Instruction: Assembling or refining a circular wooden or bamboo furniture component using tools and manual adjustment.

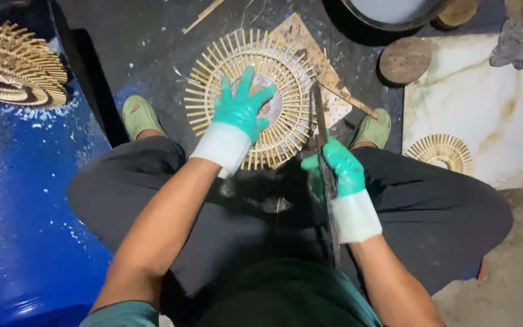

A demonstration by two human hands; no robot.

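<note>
Head view: seated person working on the floor.
Bamboo disc: on a board between the feet, spokes ringed, edges untrimmed.
Left hand: spread flat on disc.
Right hand: clamped on long blade.
Finished discs: stacked left.

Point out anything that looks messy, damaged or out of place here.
White flecks are spattered over the blue surface at left, and a crumpled grey rag lies on the stained pale slab. The slatted disc looks whole.
</note>
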